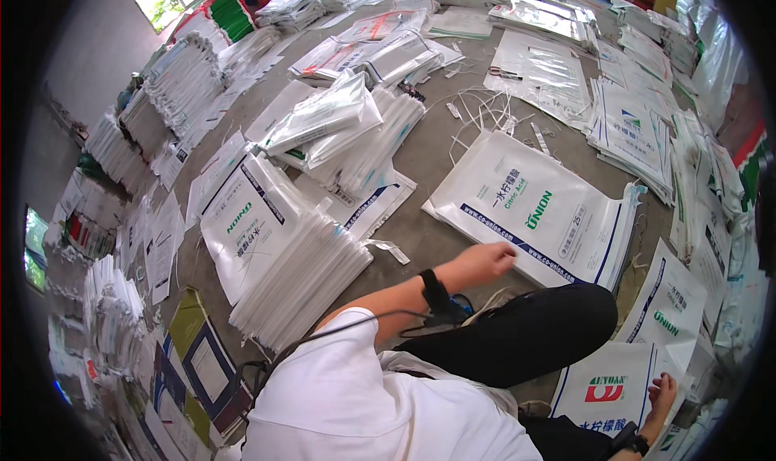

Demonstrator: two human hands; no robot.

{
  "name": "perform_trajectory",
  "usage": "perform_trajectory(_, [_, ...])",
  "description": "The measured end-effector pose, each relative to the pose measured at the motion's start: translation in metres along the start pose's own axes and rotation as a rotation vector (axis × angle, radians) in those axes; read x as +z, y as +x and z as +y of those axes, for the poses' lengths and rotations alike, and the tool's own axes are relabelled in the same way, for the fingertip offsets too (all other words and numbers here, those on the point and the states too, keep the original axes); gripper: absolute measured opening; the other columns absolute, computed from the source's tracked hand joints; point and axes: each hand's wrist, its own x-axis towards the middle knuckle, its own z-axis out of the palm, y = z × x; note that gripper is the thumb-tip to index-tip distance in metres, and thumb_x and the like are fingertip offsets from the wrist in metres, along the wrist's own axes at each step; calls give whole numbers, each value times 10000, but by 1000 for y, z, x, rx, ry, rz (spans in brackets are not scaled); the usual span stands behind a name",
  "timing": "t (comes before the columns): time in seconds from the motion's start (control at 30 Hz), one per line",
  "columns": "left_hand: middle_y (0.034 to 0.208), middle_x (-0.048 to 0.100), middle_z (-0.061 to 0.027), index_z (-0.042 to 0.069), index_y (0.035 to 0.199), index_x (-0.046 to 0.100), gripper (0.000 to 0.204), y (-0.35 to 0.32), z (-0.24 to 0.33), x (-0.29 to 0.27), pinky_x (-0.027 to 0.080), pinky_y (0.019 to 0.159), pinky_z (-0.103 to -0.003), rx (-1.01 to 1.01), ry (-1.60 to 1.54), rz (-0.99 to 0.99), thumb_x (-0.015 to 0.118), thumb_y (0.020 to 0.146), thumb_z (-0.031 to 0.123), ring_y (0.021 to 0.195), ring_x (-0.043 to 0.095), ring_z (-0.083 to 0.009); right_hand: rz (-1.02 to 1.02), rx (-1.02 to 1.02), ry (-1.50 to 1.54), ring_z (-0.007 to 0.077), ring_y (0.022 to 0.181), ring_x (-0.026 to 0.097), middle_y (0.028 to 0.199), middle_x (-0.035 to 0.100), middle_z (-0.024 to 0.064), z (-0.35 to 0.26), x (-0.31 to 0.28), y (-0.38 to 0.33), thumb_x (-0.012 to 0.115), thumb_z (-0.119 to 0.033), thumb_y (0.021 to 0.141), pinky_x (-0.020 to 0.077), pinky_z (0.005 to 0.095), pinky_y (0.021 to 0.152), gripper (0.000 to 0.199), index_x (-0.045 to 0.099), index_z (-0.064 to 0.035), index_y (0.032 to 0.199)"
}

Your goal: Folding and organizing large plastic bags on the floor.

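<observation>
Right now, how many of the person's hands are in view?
2: left hand reaches the near edge of the white sack stack ahead; right hand rests on a white sack at lower right.

I sit on a grey concrete floor (428,158) covered with white sacks. A flat stack (533,206) lies before me, a fanned pile (303,279) at my left, more stacks (638,125) at the right. Loose strings (485,109) and scissors (503,74) lie on the bare patch beyond (the middle one). Folded bundles (182,77) line the far left.
</observation>
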Motion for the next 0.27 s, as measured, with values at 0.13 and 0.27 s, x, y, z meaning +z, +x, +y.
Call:
perform_trajectory(0.13, [1312,589,-156,59,1308,555,418,-34,114,27,437,1031,-428,540,70,82,622,923,209,1233,541,-350,-72,90,86,100,530,561,776,627,25,39,-22,12,611,-336,954,408,202,439,284,603,-114,1131])
perform_trajectory(0.27, [1533,364,-155,145,1419,455,653,-73,129,65,195,1192,-509,845,287,3,726,834,246,1469,252,-355,-139,258,-110,225,944,669,1100,706,56,25,-17,11,600,-228,973,525,359,815,431,534,-131,1389])
